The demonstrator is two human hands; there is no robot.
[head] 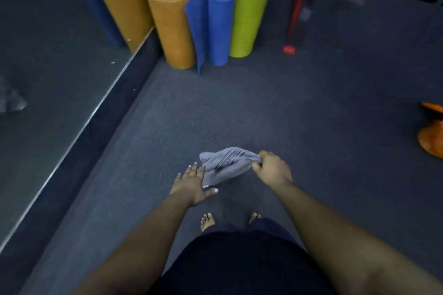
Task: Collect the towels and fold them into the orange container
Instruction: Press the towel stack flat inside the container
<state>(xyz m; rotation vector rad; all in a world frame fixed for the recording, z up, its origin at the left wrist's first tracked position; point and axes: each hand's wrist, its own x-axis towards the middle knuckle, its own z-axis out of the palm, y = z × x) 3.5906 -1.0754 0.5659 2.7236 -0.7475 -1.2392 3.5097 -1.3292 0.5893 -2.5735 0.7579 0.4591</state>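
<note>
Collection step, head view. The right hand [272, 169] pinches one bunched end of a grey towel [223, 165], fingers curled tight on the cloth. The towel hangs crumpled between the hands, in front of the person's bare feet [208, 220]. The left hand [194, 182] lies just beside the towel's lower edge at about 8 o'clock of it, fingers straight and slightly spread, holding nothing; whether it touches the cloth cannot be told. The orange container [431, 136] is cut by the frame edge at 3 o'clock, well apart from the towel. Rolled mats [211, 21] stand at 12 o'clock. Judged next move: the left hand must take a second corner so the towel can be spread and folded, then carried toward 3 o'clock.
</note>
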